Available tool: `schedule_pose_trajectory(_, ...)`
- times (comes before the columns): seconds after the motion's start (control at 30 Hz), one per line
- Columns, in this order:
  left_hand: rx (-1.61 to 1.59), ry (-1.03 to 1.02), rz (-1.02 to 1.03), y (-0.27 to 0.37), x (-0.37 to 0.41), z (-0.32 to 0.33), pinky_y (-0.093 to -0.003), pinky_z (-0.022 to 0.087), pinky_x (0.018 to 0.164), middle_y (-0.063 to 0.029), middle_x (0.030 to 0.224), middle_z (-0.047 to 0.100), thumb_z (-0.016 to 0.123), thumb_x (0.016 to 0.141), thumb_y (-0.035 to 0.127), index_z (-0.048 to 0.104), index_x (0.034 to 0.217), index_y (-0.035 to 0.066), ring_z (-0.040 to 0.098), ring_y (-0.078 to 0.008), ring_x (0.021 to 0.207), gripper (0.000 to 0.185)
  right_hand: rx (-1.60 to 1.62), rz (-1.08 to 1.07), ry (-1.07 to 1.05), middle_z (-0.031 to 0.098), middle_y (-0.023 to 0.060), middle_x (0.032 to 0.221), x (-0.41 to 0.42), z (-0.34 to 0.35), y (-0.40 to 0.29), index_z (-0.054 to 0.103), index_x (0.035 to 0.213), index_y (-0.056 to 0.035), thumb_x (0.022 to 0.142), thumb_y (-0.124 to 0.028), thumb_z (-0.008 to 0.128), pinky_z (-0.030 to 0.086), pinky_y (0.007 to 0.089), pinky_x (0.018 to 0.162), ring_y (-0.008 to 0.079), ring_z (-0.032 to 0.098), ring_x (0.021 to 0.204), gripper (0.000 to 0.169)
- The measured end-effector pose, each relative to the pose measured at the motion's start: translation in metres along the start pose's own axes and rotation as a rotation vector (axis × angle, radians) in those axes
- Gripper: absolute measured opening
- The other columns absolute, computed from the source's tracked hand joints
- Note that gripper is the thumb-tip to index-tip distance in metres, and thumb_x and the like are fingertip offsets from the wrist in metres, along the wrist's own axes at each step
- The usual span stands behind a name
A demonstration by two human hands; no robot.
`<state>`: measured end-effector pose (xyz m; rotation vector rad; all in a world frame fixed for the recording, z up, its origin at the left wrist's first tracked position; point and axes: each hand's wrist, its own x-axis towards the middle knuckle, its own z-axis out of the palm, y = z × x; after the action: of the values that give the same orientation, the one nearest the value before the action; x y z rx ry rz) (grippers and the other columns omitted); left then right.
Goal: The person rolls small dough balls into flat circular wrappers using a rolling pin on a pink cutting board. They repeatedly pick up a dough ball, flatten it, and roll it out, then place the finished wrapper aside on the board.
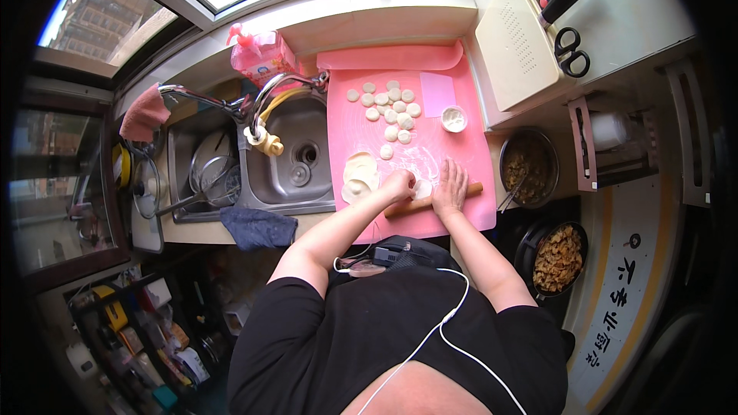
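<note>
On a pink silicone mat (478,161) my left hand (400,185) pinches the edge of a small dough round (422,188). My right hand (451,187) lies flat, fingers extended, on a wooden rolling pin (474,189) just beside that round. Rolled dough wrappers (361,167) overlap at the mat's left side. Several small flattened dough pieces (399,106) lie farther back, one of them (386,151) apart and nearer my hands. A small tub of white flour (454,119) stands beside a pink scraper sheet (437,92). Loose flour dusts the mat behind my hands.
A double steel sink (288,199) with a faucet (259,98) adjoins the mat at left; a blue cloth (258,227) hangs over its front edge. At right are a metal bowl of filling (527,167), a pan of browned food (557,259), and a knife block with scissors (519,46).
</note>
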<state>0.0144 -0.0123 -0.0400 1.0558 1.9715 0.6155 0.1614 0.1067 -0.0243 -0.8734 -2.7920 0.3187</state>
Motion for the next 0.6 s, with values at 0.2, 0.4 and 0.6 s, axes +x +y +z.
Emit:
schedule_pose_trajectory(0.2, 0.091, 0.086, -0.044, 0.025, 0.000, -0.011, -0.0438, 0.053, 0.072, -0.0182, 0.081, 0.069, 0.069, 0.074, 0.019, 0.070, 0.082, 0.004, 0.068, -0.0336, 0.077, 0.017, 0.010, -0.086, -0.034, 0.039, 0.0134, 0.147, 0.033, 0.002, -0.008, 0.042, 0.142, -0.0061, 0.085, -0.014, 0.053, 0.024, 0.0492, 0.116, 0.0323, 0.035, 0.137, 0.059)
schedule_pose_trajectory(0.4, 0.205, 0.172, 0.045, 0.033, 0.011, -0.008, -0.0456, 0.053, 0.073, -0.0190, 0.081, 0.068, 0.067, 0.076, 0.019, 0.070, 0.082, 0.005, 0.067, -0.0351, 0.080, 0.015, 0.067, -0.125, 0.024, 0.044, 0.0170, 0.144, 0.066, 0.021, -0.010, 0.041, 0.141, -0.0011, 0.090, -0.014, 0.050, 0.028, 0.0464, 0.115, 0.0358, 0.038, 0.135, 0.054)
schedule_pose_trajectory(0.6, 0.149, 0.164, 0.104, 0.016, 0.012, -0.002, -0.0445, 0.052, 0.076, -0.0187, 0.083, 0.066, 0.069, 0.074, 0.014, 0.068, 0.080, 0.005, 0.066, -0.0342, 0.084, 0.011, -0.019, -0.084, -0.045, 0.042, 0.0135, 0.146, 0.028, -0.007, -0.011, 0.041, 0.142, -0.0049, 0.088, -0.019, 0.051, 0.024, 0.0499, 0.115, 0.0326, 0.036, 0.136, 0.057)
